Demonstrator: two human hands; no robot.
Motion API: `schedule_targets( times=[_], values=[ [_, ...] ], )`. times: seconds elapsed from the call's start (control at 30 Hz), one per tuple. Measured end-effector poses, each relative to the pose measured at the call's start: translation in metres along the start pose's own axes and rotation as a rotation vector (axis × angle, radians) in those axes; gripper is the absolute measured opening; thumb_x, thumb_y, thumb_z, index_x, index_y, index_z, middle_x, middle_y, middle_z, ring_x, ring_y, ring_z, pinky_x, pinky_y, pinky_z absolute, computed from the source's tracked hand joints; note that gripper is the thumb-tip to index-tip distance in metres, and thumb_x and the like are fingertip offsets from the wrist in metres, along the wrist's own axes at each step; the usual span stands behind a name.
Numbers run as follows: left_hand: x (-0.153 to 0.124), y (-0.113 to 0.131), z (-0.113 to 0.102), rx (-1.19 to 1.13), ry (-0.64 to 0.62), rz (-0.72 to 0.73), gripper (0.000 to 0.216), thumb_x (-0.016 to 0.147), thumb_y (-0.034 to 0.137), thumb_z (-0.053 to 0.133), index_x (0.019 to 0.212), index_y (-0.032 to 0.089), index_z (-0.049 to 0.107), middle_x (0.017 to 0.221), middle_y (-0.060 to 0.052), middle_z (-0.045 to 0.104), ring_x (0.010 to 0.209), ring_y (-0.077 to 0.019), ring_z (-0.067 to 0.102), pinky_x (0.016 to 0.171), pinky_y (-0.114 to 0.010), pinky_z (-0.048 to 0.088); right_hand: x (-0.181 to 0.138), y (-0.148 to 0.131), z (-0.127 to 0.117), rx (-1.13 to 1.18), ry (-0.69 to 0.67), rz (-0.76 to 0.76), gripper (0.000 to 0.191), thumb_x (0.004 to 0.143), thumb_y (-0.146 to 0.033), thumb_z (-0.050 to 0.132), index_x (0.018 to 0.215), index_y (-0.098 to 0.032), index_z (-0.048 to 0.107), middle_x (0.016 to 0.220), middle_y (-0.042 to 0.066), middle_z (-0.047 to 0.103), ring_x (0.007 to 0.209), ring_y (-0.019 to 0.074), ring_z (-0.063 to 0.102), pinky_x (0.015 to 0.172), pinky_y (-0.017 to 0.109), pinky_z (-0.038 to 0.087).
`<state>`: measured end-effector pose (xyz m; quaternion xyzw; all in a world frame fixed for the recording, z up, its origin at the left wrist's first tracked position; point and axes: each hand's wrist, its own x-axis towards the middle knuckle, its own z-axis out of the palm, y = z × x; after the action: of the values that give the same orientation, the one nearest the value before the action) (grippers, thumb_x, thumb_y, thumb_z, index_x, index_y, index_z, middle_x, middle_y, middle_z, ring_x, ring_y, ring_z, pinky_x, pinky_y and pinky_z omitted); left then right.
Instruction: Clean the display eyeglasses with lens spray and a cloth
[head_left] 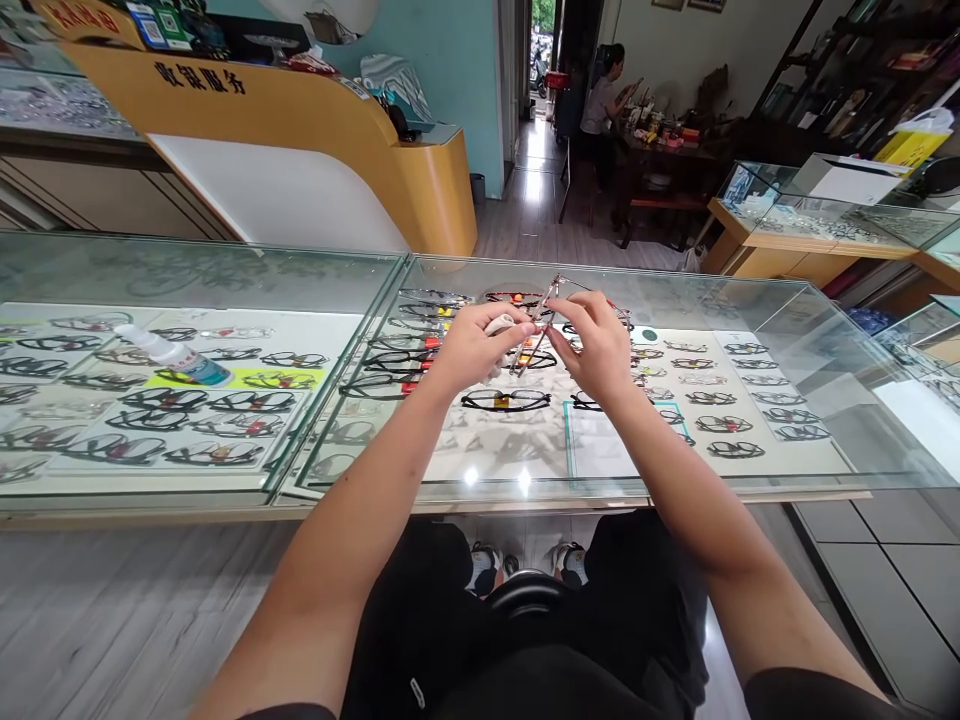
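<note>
Above the glass counter, my left hand (474,347) is closed around a pair of thin-rimmed eyeglasses (556,285) and a crumpled pale cloth (498,325). My right hand (598,348) pinches the same eyeglasses from the other side, thumb and fingertips close to those of my left hand. The frame is tilted, and fingers cover part of it. To the left, a white spray bottle (174,356) with blue-green liquid lies on its side on the counter top.
The glass display case (480,492) holds rows of spectacle frames (506,400) beneath its top. Beyond it stand a yellow cash desk (300,100) and, at the right, another glass case (817,225). A person (602,105) sits at a cluttered table in the back.
</note>
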<state>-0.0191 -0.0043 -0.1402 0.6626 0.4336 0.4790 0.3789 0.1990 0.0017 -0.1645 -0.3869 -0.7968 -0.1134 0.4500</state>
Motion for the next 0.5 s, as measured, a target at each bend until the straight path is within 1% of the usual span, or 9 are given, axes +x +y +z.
schedule_targets(
  times=[0.07, 0.17, 0.23, 0.3, 0.33, 0.4, 0.47, 0.5],
  values=[
    [0.001, -0.001, 0.000, -0.024, 0.028, 0.030, 0.030, 0.083, 0.049, 0.083, 0.086, 0.019, 0.081, 0.063, 0.001, 0.058, 0.052, -0.0115, 0.045, 0.049, -0.026, 0.033, 0.001, 0.003, -0.002, 0.014, 0.025, 0.016, 0.025, 0.109, -0.038, 0.062, 0.129, -0.027, 0.072, 0.124, 0.013, 0.070, 0.111, 0.0297, 0.070, 0.096, 0.045, 0.059],
    [0.004, -0.003, -0.002, -0.073, 0.105, 0.080, 0.028, 0.084, 0.046, 0.083, 0.084, 0.018, 0.084, 0.066, -0.001, 0.065, 0.056, -0.0114, 0.046, 0.052, -0.026, 0.034, 0.002, 0.007, -0.005, 0.005, 0.046, 0.040, 0.019, 0.107, -0.040, 0.066, 0.119, -0.027, 0.073, 0.126, 0.014, 0.068, 0.112, 0.0320, 0.066, 0.097, 0.049, 0.056],
    [0.007, -0.005, -0.005, -0.117, 0.187, 0.096, 0.025, 0.085, 0.043, 0.083, 0.085, 0.019, 0.085, 0.071, -0.003, 0.071, 0.057, -0.0106, 0.045, 0.053, -0.025, 0.034, 0.002, 0.009, -0.006, -0.026, 0.056, 0.049, 0.015, 0.105, -0.040, 0.068, 0.111, -0.026, 0.073, 0.129, 0.014, 0.068, 0.110, 0.0323, 0.064, 0.095, 0.050, 0.054],
    [0.009, -0.008, -0.008, -0.173, 0.299, 0.099, 0.023, 0.086, 0.042, 0.083, 0.086, 0.019, 0.085, 0.081, -0.004, 0.077, 0.057, -0.0098, 0.043, 0.052, -0.025, 0.033, 0.002, 0.012, -0.007, -0.067, 0.053, 0.050, 0.015, 0.105, -0.040, 0.070, 0.103, -0.025, 0.071, 0.129, 0.013, 0.070, 0.109, 0.0320, 0.062, 0.093, 0.048, 0.052],
    [0.011, -0.009, -0.010, -0.203, 0.357, 0.101, 0.023, 0.086, 0.042, 0.083, 0.087, 0.020, 0.085, 0.086, -0.005, 0.079, 0.057, -0.0095, 0.042, 0.051, -0.024, 0.032, 0.002, 0.013, -0.007, -0.089, 0.040, 0.051, 0.016, 0.105, -0.040, 0.070, 0.099, -0.025, 0.070, 0.123, 0.013, 0.072, 0.107, 0.0318, 0.062, 0.091, 0.047, 0.050],
    [0.014, -0.011, -0.013, -0.273, 0.457, 0.095, 0.023, 0.084, 0.043, 0.084, 0.087, 0.020, 0.085, 0.092, -0.006, 0.081, 0.057, -0.0090, 0.040, 0.049, -0.024, 0.030, 0.002, 0.015, -0.006, -0.132, -0.011, 0.059, 0.021, 0.105, -0.042, 0.071, 0.093, -0.025, 0.066, 0.105, 0.010, 0.075, 0.100, 0.0310, 0.060, 0.086, 0.045, 0.045],
    [0.017, -0.013, -0.015, -0.334, 0.517, 0.073, 0.025, 0.082, 0.044, 0.086, 0.086, 0.020, 0.085, 0.090, -0.006, 0.080, 0.056, -0.0085, 0.039, 0.048, -0.024, 0.028, 0.002, 0.015, -0.006, -0.160, -0.066, 0.061, 0.025, 0.105, -0.044, 0.070, 0.089, -0.025, 0.065, 0.091, 0.007, 0.074, 0.092, 0.0295, 0.058, 0.084, 0.044, 0.041],
    [0.018, -0.014, -0.015, -0.356, 0.533, 0.062, 0.025, 0.080, 0.045, 0.087, 0.085, 0.020, 0.085, 0.088, -0.005, 0.080, 0.055, -0.0081, 0.038, 0.048, -0.024, 0.027, 0.002, 0.014, -0.006, -0.167, -0.088, 0.056, 0.025, 0.105, -0.043, 0.070, 0.089, -0.025, 0.064, 0.088, 0.006, 0.073, 0.090, 0.0287, 0.057, 0.083, 0.044, 0.040]
  ],
)
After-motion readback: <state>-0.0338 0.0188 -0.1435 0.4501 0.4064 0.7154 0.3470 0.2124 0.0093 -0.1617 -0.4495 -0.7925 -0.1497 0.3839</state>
